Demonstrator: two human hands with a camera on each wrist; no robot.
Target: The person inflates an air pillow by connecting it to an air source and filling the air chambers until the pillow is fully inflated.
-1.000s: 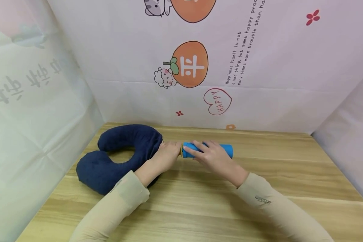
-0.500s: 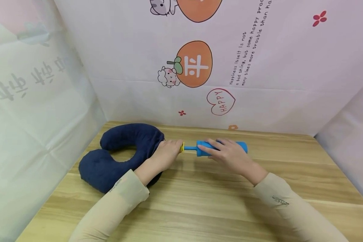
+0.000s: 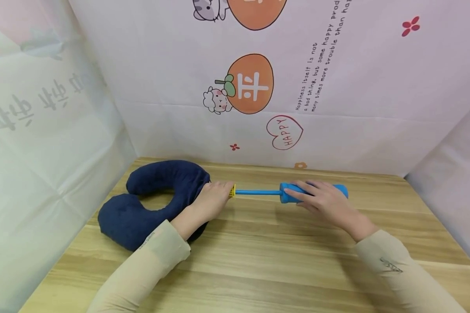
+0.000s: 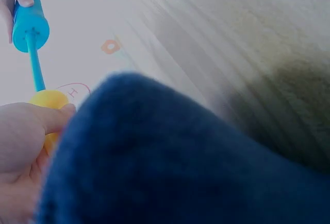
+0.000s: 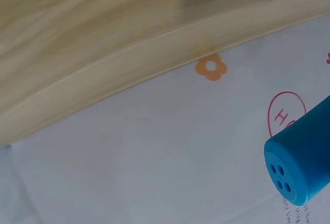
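Observation:
Both hands hold a pump water gun, a blue tube (image 3: 340, 190) with a thin blue rod (image 3: 258, 192) drawn far out and a yellow handle (image 3: 233, 191). My left hand (image 3: 210, 201) grips the handle, its thumb over the yellow part in the left wrist view. On the right, my right hand (image 3: 328, 203) wraps round the tube with fingers over its top. Level over the table, the toy points right. In the right wrist view the tube's end (image 5: 282, 178) shows several small holes; the right hand itself is outside that view.
A navy U-shaped neck pillow (image 3: 141, 219) lies at the left, right beside the left hand and forearm; it fills much of the left wrist view. The wooden table (image 3: 254, 269) ends at a printed white cloth (image 3: 172, 130) behind, with cloth walls at both sides.
My right hand has moved right with the blue tube, so the rod, first hidden inside, now shows at length. The left hand stays nearly in place on the yellow handle.

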